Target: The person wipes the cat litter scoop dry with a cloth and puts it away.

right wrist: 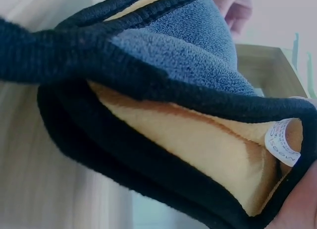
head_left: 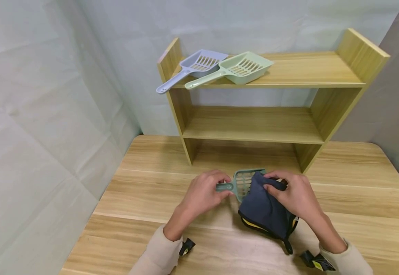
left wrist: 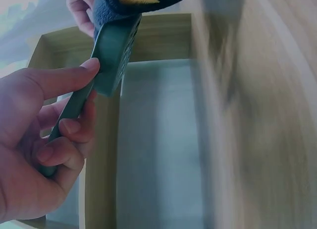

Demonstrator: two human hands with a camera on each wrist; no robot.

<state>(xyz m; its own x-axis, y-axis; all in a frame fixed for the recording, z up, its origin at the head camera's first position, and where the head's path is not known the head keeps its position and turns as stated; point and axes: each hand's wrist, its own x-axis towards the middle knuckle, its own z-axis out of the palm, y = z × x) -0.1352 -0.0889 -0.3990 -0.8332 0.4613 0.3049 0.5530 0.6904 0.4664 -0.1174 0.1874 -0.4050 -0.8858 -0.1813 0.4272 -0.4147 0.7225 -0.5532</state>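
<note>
My left hand [head_left: 204, 193] grips the handle of a dark green slotted litter scoop [head_left: 243, 182], its basket pointing right. In the left wrist view the fingers curl round the scoop's handle [left wrist: 74, 105]. With thumb and fingers, my right hand [head_left: 297, 193] pinches a dark blue-grey cloth [head_left: 266, 206] that lies over the right part of the scoop's basket. The cloth has black edging, a yellow underside and a small loop at one corner. In the right wrist view its yellow side [right wrist: 193, 144] and a white label [right wrist: 282, 142] show. The covered part of the basket is hidden.
A wooden shelf [head_left: 254, 122] stands at the back of the wooden table [head_left: 134, 198]. On its top board lie a lavender litter scoop [head_left: 201, 63] and a light green litter scoop [head_left: 244, 68], side by side, handles jutting past the front edge. Pale sheeting [head_left: 48, 114] hangs behind and left.
</note>
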